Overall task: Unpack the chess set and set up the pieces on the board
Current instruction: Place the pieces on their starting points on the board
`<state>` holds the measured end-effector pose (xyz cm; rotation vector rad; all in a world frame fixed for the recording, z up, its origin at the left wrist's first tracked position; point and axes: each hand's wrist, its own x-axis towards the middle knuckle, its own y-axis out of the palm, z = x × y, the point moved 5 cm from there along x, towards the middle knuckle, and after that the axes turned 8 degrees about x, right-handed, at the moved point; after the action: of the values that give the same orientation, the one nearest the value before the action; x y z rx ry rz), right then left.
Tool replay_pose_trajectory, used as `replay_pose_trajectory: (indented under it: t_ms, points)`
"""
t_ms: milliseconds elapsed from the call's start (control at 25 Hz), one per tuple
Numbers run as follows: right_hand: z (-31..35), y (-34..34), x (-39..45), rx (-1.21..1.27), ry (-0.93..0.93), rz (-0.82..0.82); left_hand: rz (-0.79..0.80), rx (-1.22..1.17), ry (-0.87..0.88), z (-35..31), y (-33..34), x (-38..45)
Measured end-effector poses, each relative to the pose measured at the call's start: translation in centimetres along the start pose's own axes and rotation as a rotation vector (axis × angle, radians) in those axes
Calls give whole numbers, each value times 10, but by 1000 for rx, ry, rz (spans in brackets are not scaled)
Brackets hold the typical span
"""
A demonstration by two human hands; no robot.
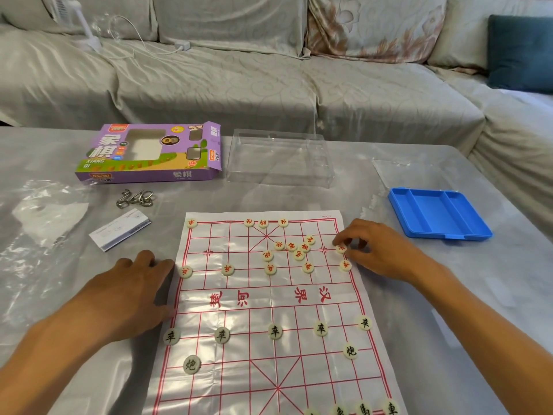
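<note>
A cream disc piece (pixel 341 248) with a red character is pinched under the curled fingertips of the right hand (pixel 380 250), at the right edge of the paper board (pixel 269 307), a glossy creased sheet with a red grid. Just beside the pinch, toward the wearer, one red soldier (pixel 346 265) is seen; a loose cluster of red pieces (pixel 294 248) lies left of it. Black-lettered pieces (pixel 274 331) are lined nearer the wearer. The left hand (pixel 134 283) is laid flat, fingers relaxed, on the board's left edge. Right of the grip a blue tray (pixel 438 214) sits; well beyond it, a clear lid (pixel 279 158) and a purple box (pixel 149 152)
</note>
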<state>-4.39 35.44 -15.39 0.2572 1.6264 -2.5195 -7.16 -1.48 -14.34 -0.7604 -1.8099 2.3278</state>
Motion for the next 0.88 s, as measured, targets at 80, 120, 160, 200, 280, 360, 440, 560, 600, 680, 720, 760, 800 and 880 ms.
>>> replay_pose_trajectory:
  t_ms: [80, 120, 160, 200, 280, 360, 440, 560, 600, 680, 720, 760, 800, 880]
  points:
    - [-1, 0, 1, -48, 9, -37, -1, -7, -3, 1, 1, 0]
    - [0, 0, 1, -60, 26, -71, -2, -8, -6, 1, 1, 1]
    - [0, 0, 1, -62, 46, -93, -2, -7, -7, 1, 2, 0]
    - [0, 0, 2, -51, 57, -106, -5, -9, -6, 1, 2, 0]
    - [0, 3, 3, -24, 64, -106, -6, -9, -6, 1, 0, 0]
    - [-1, 2, 7, -6, 73, -125, -10, -10, -9, 0, -1, 0]
    - [-1, -4, 18, 5, 81, -177, -16, -4, -7, 0, 0, -1]
    - [-3, -5, 36, 31, 102, -224, -21, -13, -8, 1, 0, -1]
    - [-5, -4, 40, 42, 113, -235, -24, -4, -4, 1, 0, -1]
    - [-9, -3, 44, 98, 128, -251, -28, 2, -3, 0, 0, -1]
    - [-10, -4, 45, 133, 133, -250, -29, -3, -8, 0, -1, -1]
    - [-11, -4, 45, 158, 140, -247, -29, -4, -11, -1, -1, -1]
    - [-11, -4, 45, 169, 146, -244, -30, -2, -11, -2, -1, -1]
    - [-11, -4, 45, 169, 154, -254, -30, 6, -10, -2, -3, -2]
